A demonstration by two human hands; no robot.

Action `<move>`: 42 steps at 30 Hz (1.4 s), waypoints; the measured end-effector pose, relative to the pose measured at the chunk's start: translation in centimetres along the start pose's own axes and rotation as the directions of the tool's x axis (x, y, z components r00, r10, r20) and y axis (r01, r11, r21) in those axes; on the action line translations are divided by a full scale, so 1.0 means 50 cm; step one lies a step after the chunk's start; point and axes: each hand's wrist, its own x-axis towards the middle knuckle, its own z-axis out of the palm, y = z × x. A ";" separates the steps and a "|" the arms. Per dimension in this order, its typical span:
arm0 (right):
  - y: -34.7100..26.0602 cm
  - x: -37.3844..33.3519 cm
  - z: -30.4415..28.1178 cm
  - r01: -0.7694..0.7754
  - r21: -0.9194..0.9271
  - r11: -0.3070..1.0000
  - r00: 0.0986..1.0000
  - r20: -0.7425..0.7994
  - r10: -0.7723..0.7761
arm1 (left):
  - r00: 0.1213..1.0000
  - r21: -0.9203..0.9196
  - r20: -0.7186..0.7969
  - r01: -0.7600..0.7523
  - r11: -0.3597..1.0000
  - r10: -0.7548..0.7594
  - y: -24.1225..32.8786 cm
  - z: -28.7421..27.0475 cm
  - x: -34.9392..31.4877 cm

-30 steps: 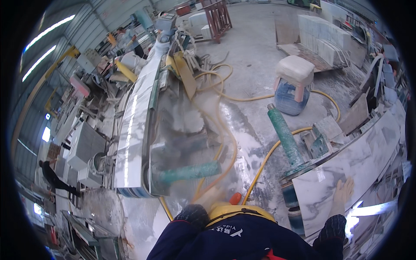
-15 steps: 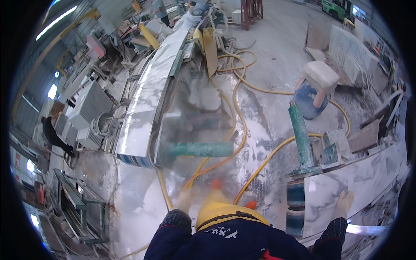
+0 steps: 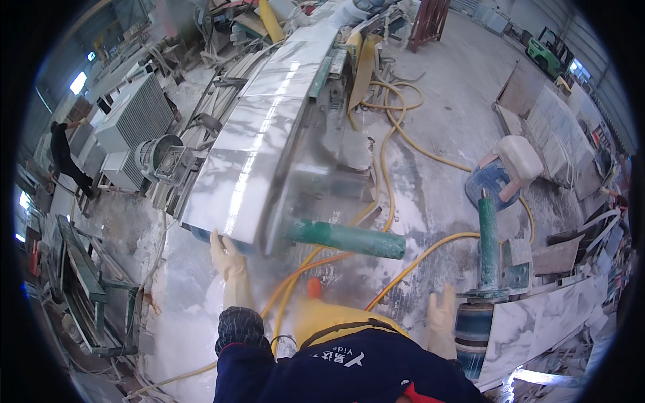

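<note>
My left hand (image 3: 229, 259), in a cream glove, reaches to the near end of a long run of glossy white, grey-veined marble slabs (image 3: 215, 195). Its fingers are stretched out at the slab's edge; whether they press on it is unclear. My right hand (image 3: 441, 319), gloved alike, has its fingers apart and holds nothing. It is beside the dark blue drum-like pieces (image 3: 473, 326) at the end of another marble slab (image 3: 537, 329) on the right. A green tube (image 3: 349, 240) sticks out sideways from the left bench; a second green post (image 3: 488, 245) stands upright by the right slab.
Yellow hoses (image 3: 396, 124) loop over the wet floor. A blue container (image 3: 494, 180) with a pale block on top stands at right. A motor-like machine (image 3: 168, 161) is left of the slabs; a person (image 3: 65, 158) works farther left. Behind is a green forklift (image 3: 544, 59).
My left hand has moved up and left to the end of the left slabs. My right hand has come off the right slab and moved left. The view has shifted.
</note>
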 end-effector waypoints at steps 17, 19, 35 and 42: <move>0.051 -0.054 0.111 -0.313 -0.316 0.896 0.816 0.393 0.423 | 0.938 0.297 0.237 -0.317 0.901 0.252 0.027 0.051 0.161; -0.012 0.000 0.107 -0.281 -0.353 0.892 0.845 0.351 0.405 | 0.941 0.291 0.234 -0.308 0.906 0.245 0.027 0.049 0.158; -0.800 0.330 0.263 -0.281 0.629 0.725 0.664 0.673 -0.327 | 0.954 0.216 0.107 -0.297 0.930 0.280 -0.003 0.053 0.133; -0.944 0.295 0.343 -0.379 0.592 0.712 0.435 0.793 -0.427 | 0.938 0.155 -0.005 -0.342 0.927 0.346 -0.001 0.050 0.131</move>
